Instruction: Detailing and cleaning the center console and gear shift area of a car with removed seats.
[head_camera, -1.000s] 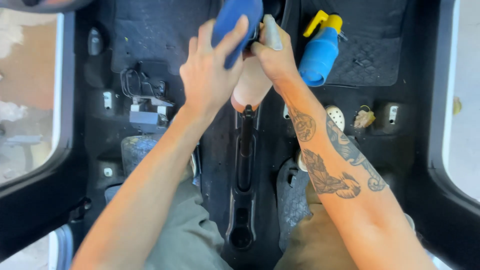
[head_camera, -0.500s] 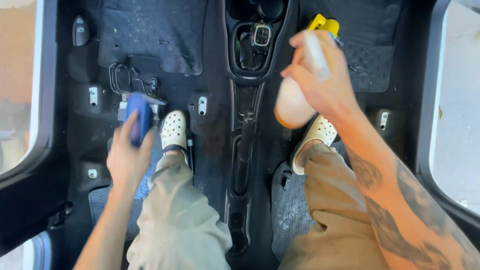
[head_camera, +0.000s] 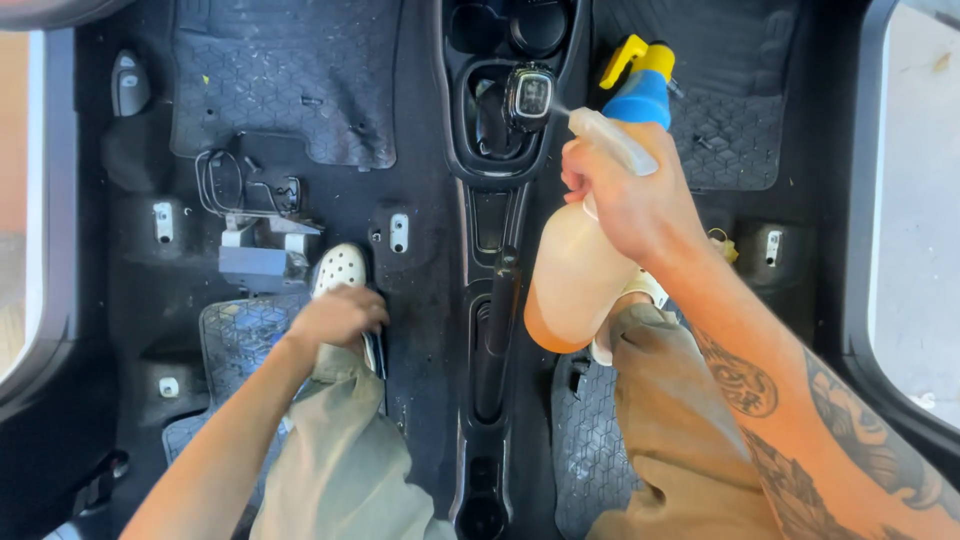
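Right now the translucent peach plastic spray bottle (head_camera: 572, 280) hangs over the black centre console (head_camera: 490, 330) of the stripped car floor, its pale nozzle aimed at the chrome-topped gear knob (head_camera: 529, 96). The right hand (head_camera: 630, 200) wraps its neck, grip closed on the bottle with a finger at the trigger. Just behind the hand stands a second spray bottle, blue with a yellow trigger (head_camera: 638, 85), on the black rubber floor mat (head_camera: 740, 140). The left hand (head_camera: 338, 315) rests curled on the khaki trouser knee, beside a white perforated clog (head_camera: 340, 268); what its grip holds, I cannot tell. Half a second ago that hand clutched a blue object by the seat bracket (head_camera: 262, 262); it now shows none, and the peach bottle has tipped toward the gear knob.
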